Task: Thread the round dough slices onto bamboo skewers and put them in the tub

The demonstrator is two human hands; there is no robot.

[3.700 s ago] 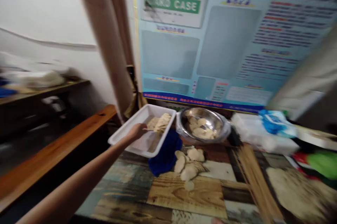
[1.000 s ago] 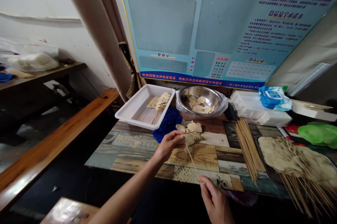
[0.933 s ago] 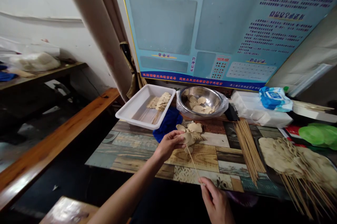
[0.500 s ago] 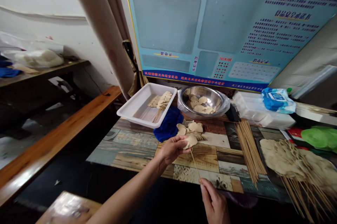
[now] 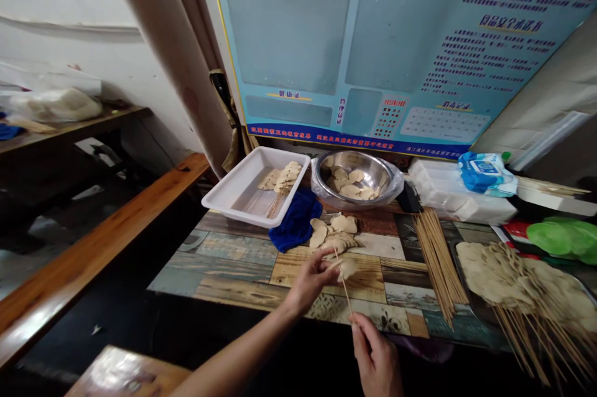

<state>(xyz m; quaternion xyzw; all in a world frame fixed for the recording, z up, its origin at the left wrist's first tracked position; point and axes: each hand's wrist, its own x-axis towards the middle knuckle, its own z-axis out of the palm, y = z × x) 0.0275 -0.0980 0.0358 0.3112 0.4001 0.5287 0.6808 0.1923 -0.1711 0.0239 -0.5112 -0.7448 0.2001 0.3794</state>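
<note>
My left hand [image 5: 318, 277] pinches a thin, pale, round slice [image 5: 345, 269] above the near part of the table; motion blurs the slice. A bamboo skewer [image 5: 345, 290] slants up from my right hand [image 5: 377, 347], whose fingers are closed around its lower end. The upper end of the skewer crosses the slice by my left fingertips; whether it pierces the slice I cannot tell. Just beyond my left hand lies a small pile of similar slices [image 5: 340, 238] on the wood-patterned table [image 5: 224, 254].
At the back stand a white tray [image 5: 233, 198] with skewered slices and a steel bowl [image 5: 380, 176] of loose slices. A blue cloth [image 5: 293, 223] lies between tray and pile. Rightward are bare skewers [image 5: 441, 266] and a dark tray heaped with skewered slices [image 5: 522, 279].
My left hand has turned the slice, which now looks blurred. The skewer's upper end, earlier at the slice's lower edge, now shows across it near my fingers. The view has shifted slightly.
</note>
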